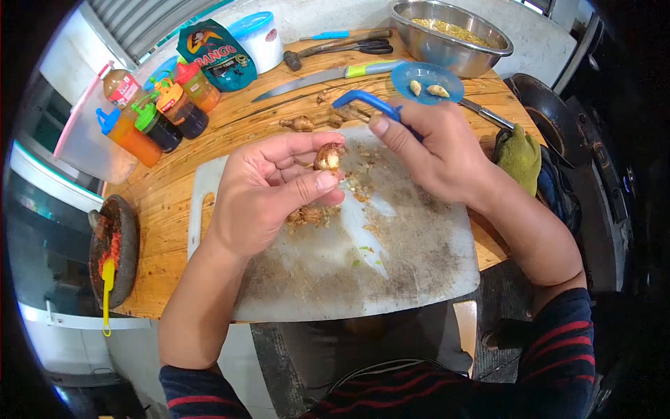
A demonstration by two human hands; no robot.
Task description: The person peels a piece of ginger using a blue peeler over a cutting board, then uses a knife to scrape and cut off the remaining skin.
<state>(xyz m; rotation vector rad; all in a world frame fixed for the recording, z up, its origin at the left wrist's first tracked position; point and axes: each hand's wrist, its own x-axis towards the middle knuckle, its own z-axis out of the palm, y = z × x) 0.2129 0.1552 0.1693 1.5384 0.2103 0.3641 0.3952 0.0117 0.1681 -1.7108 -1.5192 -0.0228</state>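
Observation:
Between the thumb and fingers of my left hand [269, 188] is a small brown root piece [328, 158] with a pale peeled patch. My right hand [436, 143] is closed around a blue-handled peeler [370, 100], up and to the right of the piece and apart from it. Both hands are over a worn white cutting board [419, 258]. Brown peelings [307, 216] lie on the board, partly hidden by my left hand. More unpeeled roots [300, 123] rest just beyond the board. Two pale peeled pieces [437, 91] sit on a blue plate [401, 78].
A large knife [300, 84], a hammer-like tool [293, 60] and a steel bowl [499, 50] are at the back. Sauce bottles [162, 129] and a green pouch [220, 59] stand back left. A stone mortar [125, 272] is left; a green cloth [520, 160] and black pan [551, 112] are right.

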